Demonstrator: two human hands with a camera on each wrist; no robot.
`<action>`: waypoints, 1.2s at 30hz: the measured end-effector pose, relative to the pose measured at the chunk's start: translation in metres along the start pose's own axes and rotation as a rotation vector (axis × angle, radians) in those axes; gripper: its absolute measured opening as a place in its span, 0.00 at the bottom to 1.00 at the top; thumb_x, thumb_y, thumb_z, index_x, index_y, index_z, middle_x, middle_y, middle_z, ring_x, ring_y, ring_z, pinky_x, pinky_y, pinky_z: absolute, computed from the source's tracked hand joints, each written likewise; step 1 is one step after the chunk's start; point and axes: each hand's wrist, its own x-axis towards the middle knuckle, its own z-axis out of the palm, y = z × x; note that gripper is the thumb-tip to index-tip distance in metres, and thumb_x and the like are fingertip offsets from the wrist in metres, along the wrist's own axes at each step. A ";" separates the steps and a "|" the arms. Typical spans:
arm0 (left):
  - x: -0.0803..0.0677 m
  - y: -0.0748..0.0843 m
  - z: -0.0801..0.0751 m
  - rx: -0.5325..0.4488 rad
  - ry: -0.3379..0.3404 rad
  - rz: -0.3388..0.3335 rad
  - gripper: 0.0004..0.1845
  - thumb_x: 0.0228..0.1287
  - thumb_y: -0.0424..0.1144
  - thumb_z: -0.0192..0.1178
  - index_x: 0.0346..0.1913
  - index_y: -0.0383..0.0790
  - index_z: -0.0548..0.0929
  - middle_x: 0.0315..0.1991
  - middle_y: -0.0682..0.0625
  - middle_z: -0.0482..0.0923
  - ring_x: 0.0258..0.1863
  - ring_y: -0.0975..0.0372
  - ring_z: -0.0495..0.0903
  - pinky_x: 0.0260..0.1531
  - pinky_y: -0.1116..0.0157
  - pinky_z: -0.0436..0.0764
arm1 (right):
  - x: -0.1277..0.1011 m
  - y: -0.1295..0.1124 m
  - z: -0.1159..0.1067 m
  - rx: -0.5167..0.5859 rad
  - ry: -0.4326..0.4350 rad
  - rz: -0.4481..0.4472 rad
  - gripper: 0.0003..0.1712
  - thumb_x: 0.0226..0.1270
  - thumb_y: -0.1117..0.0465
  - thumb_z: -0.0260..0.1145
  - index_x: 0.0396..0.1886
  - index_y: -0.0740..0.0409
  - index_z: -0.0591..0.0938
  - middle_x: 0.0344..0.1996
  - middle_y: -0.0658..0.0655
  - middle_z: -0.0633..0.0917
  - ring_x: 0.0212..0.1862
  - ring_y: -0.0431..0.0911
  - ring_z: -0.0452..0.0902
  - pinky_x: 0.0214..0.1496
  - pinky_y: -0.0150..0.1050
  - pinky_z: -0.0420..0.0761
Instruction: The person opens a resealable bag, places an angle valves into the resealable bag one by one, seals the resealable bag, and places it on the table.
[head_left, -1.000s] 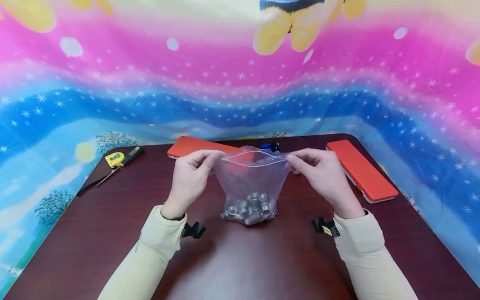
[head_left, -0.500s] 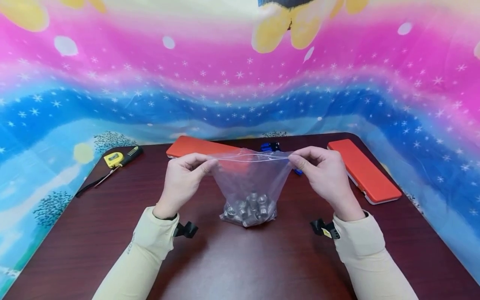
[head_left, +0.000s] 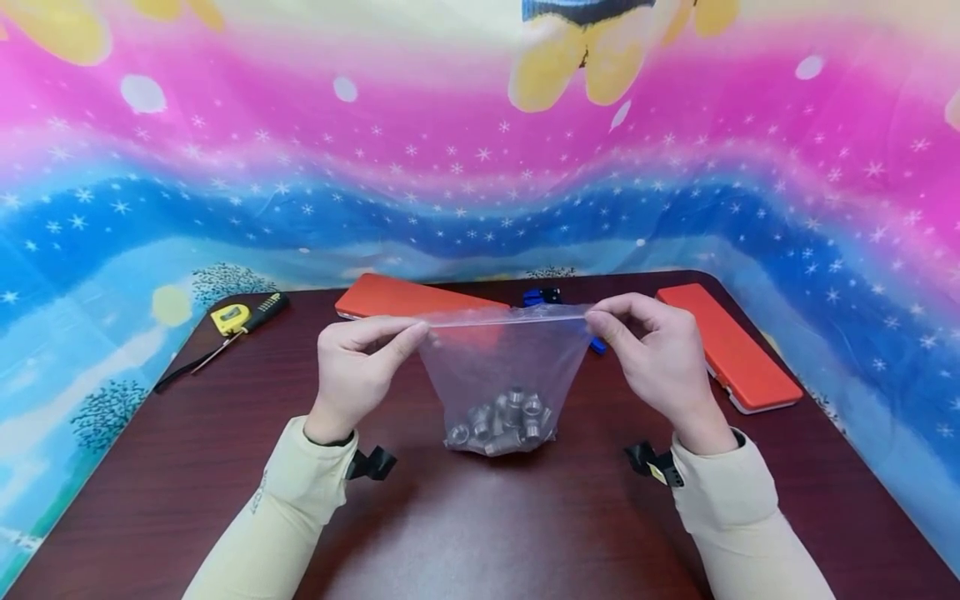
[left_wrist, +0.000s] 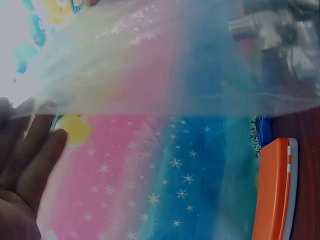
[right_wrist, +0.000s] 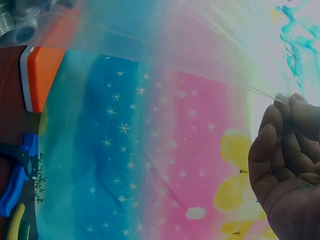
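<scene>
A clear zip-lock bag [head_left: 501, 358] stands between my hands, its zip edge stretched level and its bottom at the dark table. Several metal pipe fittings [head_left: 516, 417] lie heaped in the bottom of it. My left hand [head_left: 356, 367] pinches the left end of the zip edge between thumb and forefinger. At the opposite end, my right hand [head_left: 656, 354] pinches the top corner the same way; in the right wrist view its fingertips [right_wrist: 282, 100] meet on the plastic. The left wrist view shows the bag's film spread wide, with part of the left hand [left_wrist: 25, 175] beside it.
An orange-red case [head_left: 405, 293] lies behind the bag, and another orange-red case [head_left: 727, 346] at the right. A blue-handled tool [head_left: 542, 297] is partly hidden behind the bag. At the far left are a yellow tape measure [head_left: 229, 318] and a black-handled screwdriver [head_left: 266, 310].
The bag's mouth gaped one second ago; now its two zip edges lie together in one straight line. My left hand has moved slightly left and the right slightly right, pulling the edge taut.
</scene>
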 end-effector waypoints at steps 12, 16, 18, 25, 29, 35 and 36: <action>-0.005 -0.014 0.000 0.088 0.022 0.108 0.06 0.54 0.19 0.67 0.35 0.26 0.89 0.29 0.42 0.86 0.30 0.62 0.85 0.32 0.69 0.80 | 0.000 0.000 -0.008 -0.007 -0.101 -0.044 0.06 0.62 0.69 0.71 0.37 0.57 0.87 0.26 0.48 0.84 0.24 0.40 0.71 0.26 0.32 0.67; -0.007 -0.018 0.004 0.087 -0.020 0.059 0.07 0.55 0.19 0.67 0.35 0.29 0.89 0.29 0.42 0.86 0.30 0.60 0.85 0.32 0.68 0.80 | 0.003 0.007 -0.013 -0.018 -0.219 0.061 0.07 0.65 0.62 0.71 0.42 0.51 0.88 0.33 0.47 0.86 0.30 0.41 0.76 0.29 0.32 0.72; -0.008 -0.018 0.005 0.072 -0.041 0.046 0.05 0.57 0.21 0.67 0.36 0.29 0.89 0.29 0.41 0.86 0.30 0.59 0.86 0.32 0.67 0.81 | 0.005 0.004 -0.012 -0.036 -0.243 0.048 0.11 0.65 0.59 0.71 0.47 0.49 0.87 0.39 0.45 0.86 0.36 0.40 0.79 0.35 0.32 0.77; -0.010 -0.016 0.004 0.079 -0.074 0.032 0.06 0.57 0.23 0.68 0.36 0.33 0.90 0.31 0.43 0.87 0.31 0.59 0.85 0.32 0.67 0.81 | 0.027 -0.038 0.017 -0.119 -0.377 -0.238 0.24 0.61 0.55 0.75 0.57 0.52 0.84 0.55 0.49 0.80 0.56 0.43 0.74 0.53 0.42 0.79; -0.010 -0.015 0.001 0.054 -0.093 0.023 0.07 0.56 0.21 0.67 0.36 0.32 0.89 0.32 0.43 0.86 0.32 0.60 0.85 0.33 0.66 0.82 | 0.047 -0.061 0.039 -0.176 -0.587 -0.278 0.18 0.62 0.54 0.74 0.50 0.53 0.87 0.45 0.48 0.84 0.47 0.40 0.78 0.50 0.41 0.79; -0.009 -0.012 0.001 -0.001 -0.117 -0.011 0.05 0.57 0.23 0.68 0.36 0.31 0.89 0.32 0.41 0.86 0.31 0.59 0.85 0.32 0.65 0.83 | 0.058 -0.066 0.052 -0.167 -0.728 -0.188 0.04 0.62 0.59 0.73 0.37 0.50 0.90 0.30 0.42 0.86 0.27 0.38 0.75 0.34 0.37 0.77; -0.009 -0.011 0.001 0.001 -0.118 -0.016 0.04 0.58 0.24 0.68 0.36 0.31 0.89 0.32 0.41 0.86 0.31 0.58 0.85 0.32 0.64 0.83 | 0.059 -0.066 0.053 -0.167 -0.735 -0.167 0.04 0.63 0.60 0.73 0.37 0.50 0.90 0.29 0.42 0.85 0.25 0.39 0.74 0.32 0.37 0.76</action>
